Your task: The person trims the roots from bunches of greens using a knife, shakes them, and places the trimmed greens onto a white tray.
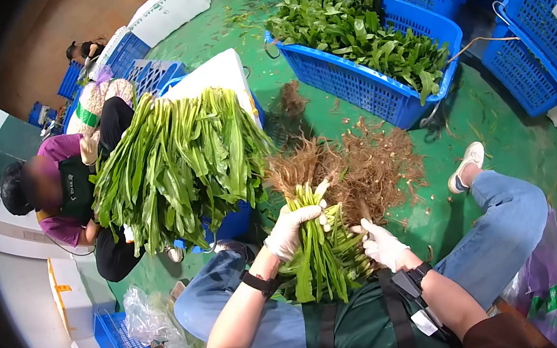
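In a white glove, my left hand [292,231] is wrapped round a bunch of long-leaved greens [317,253]. Their pale stem ends and brown roots point away from me, while the leaves hang toward my lap. To the right of the bunch, my gloved right hand [381,245] has its fingers closed beside more stems; what they grip is too small to make out. Beyond both hands a pile of brown roots [379,168] covers part of the floor. Left of it, a large heap of the same greens [183,158] drapes over a white box lid [218,77].
A blue crate [349,71] partly filled with greens stands ahead on the green floor [254,31]. More blue crates [542,23] are stacked at the right. Another person [61,190] in gloves sits at the left. A clear plastic bag [150,318] lies lower left.
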A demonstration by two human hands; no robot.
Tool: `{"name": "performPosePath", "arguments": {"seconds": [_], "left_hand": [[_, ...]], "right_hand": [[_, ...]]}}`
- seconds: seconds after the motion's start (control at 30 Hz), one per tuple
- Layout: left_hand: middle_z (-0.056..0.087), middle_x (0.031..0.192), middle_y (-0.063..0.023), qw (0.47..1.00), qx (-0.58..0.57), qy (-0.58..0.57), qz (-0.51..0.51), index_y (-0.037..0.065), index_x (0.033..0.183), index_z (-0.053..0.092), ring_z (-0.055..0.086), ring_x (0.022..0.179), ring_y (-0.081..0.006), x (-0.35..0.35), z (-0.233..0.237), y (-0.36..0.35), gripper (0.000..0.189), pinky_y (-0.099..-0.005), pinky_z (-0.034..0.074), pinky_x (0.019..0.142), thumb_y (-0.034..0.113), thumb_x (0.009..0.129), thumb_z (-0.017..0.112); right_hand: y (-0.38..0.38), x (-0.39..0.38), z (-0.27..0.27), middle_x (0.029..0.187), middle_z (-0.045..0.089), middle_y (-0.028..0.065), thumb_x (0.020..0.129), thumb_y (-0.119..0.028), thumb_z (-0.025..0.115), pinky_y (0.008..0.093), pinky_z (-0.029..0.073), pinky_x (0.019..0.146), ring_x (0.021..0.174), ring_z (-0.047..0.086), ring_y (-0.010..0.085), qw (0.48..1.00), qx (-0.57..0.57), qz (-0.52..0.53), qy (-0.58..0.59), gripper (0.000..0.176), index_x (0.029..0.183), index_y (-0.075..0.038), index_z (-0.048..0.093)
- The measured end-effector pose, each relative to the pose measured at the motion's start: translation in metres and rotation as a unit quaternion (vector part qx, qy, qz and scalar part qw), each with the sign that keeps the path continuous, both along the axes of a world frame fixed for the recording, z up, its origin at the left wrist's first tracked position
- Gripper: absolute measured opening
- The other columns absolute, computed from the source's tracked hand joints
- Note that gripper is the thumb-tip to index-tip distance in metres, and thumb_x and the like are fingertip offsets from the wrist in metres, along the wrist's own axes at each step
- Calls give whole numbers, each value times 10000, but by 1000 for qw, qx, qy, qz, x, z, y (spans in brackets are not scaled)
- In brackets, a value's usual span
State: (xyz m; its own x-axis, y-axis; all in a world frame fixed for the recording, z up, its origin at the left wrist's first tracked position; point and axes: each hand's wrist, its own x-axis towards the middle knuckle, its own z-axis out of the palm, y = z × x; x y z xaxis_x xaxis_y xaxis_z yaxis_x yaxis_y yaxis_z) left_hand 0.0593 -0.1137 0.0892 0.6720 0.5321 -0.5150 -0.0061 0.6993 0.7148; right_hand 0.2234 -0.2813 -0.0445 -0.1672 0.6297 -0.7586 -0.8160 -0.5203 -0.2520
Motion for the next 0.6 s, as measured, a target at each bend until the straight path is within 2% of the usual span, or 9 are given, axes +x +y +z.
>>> {"name": "performPosePath", "arguments": {"seconds": [0.1,0.13,0.2,0.33,0.4,0.47,0.53,0.57,0.6], "left_hand": [[689,880,-124,994,21,105,-20,-20,1049,622,680,773,-210,5,4,-3,270,-335,552,775,100,818,694],[698,939,-120,992,42,113,-43,-31,1088,633,678,816,-187,5,2,-4,307,-314,544,791,103,819,698],[699,963,-96,990,48,104,-76,-26,1126,637,669,851,-165,9,-14,-9,344,-296,534,797,112,818,704],[706,999,-60,976,70,124,-162,6,1141,651,650,894,-141,27,-12,-26,346,-285,496,857,133,826,718],[712,951,-73,968,78,78,-226,-1,1166,634,650,897,-141,31,-15,-28,349,-292,493,859,119,846,703],[703,891,-91,987,35,37,-154,-9,1121,623,665,828,-167,30,-22,-32,293,-301,525,796,110,860,685],[682,793,-91,994,-64,62,-68,21,1024,607,661,679,-200,31,-18,-32,184,-307,550,631,110,873,661],[665,759,-95,994,-56,77,-52,14,992,597,656,644,-219,31,-15,-29,152,-336,555,594,107,883,647],[668,763,-102,995,-49,79,-43,13,985,601,644,619,-192,30,-13,-26,152,-317,551,584,116,884,651]], "right_hand": [[23,5,24,666,497,-42,910,-326,662,194,223,397,468,332,42,963,5,-126,-240,250,939,-78,651],[29,13,54,727,575,-25,905,-248,665,196,313,448,527,421,46,945,18,-116,-306,183,917,-66,659],[44,10,54,699,591,-16,866,-195,705,222,393,509,543,460,53,870,131,-172,-443,154,868,-47,661],[48,8,81,736,616,-11,862,-152,702,239,439,608,646,522,68,851,122,-160,-486,146,876,-17,648],[46,10,78,808,623,-20,873,-89,670,216,432,632,678,521,51,857,96,-126,-491,95,918,-8,649],[42,13,86,767,588,-37,925,-126,605,222,423,630,670,508,52,858,119,-157,-475,120,939,-13,643],[30,23,92,716,555,-36,979,-169,508,237,419,624,659,508,63,828,109,-184,-517,189,985,-34,641],[22,25,91,659,533,-11,1003,-190,428,256,417,596,621,515,84,778,91,-123,-609,250,1035,-57,637],[18,22,89,659,533,-11,1003,-190,428,256,417,596,621,515,84,778,93,-125,-609,250,1035,-57,637]]}}
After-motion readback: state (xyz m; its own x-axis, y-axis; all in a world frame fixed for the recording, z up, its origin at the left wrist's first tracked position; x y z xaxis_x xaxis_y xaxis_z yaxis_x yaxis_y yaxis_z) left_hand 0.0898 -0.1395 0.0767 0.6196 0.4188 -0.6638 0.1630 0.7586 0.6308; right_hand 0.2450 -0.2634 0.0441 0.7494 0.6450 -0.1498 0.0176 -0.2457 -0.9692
